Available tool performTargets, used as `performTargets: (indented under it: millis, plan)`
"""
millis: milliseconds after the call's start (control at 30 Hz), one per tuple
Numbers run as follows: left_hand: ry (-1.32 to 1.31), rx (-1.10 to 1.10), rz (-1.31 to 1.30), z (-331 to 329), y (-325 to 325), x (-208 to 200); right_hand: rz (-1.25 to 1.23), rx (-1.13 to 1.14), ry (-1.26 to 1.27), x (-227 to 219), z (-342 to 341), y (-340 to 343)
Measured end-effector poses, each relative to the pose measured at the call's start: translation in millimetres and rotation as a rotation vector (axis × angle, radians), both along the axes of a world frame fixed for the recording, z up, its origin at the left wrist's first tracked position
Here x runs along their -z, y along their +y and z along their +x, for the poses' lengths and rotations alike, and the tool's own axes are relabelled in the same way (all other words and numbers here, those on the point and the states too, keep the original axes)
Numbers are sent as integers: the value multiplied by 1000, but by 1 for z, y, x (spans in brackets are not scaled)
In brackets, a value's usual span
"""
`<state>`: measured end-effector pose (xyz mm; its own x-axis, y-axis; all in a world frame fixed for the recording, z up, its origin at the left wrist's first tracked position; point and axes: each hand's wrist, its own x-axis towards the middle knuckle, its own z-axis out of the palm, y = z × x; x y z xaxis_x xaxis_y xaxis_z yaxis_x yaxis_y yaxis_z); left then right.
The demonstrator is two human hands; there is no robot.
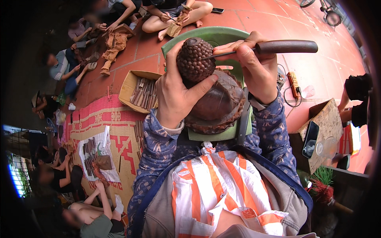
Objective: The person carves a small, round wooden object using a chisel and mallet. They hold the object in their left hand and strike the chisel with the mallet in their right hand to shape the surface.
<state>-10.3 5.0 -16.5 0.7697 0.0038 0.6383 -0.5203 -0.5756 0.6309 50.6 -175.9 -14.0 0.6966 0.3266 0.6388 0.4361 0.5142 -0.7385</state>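
Observation:
A dark brown wooden carving (216, 101) stands before me on a green plastic chair (222, 33). Its knobbly, rounded top (194, 59) is covered in small bumps, and a scalloped rim runs around the wider part below. My left hand (178, 89) is wrapped around the knobbly top from the left, its thumb stretched across the lower front. In my right hand (258, 65) is a carving chisel (286, 47) with a dark wooden handle pointing right. Its thin shaft reaches left, and the tip meets the bumps; my fingers partly cover the shaft.
Left of the chair, a cardboard box (127, 85) holds several carving tools. More tools lie on a white sheet (113, 144) over a patterned mat (125, 123). An orange power strip (293, 84), a phone (310, 139) and a clear cup (327, 146) are at right. Several people sit around.

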Motion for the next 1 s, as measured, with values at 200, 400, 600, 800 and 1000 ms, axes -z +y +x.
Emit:
performTargets:
  millis: [200,400,600,800,1000]
  plan:
    - [0,-19,32,-2,-2,-3,93,-67,-17,-3,0,3]
    - [21,-12,-12,-2,-1,0,31,-55,-81,-14,-2,-1]
    - [-4,4,4,0,0,0,127,-184,33,-15,-2,-6]
    - [46,0,-19,-1,-1,-1,178,-61,3,-9,-10,1]
    - [18,-2,-12,0,-1,-2,210,-2,19,-7,-17,6]
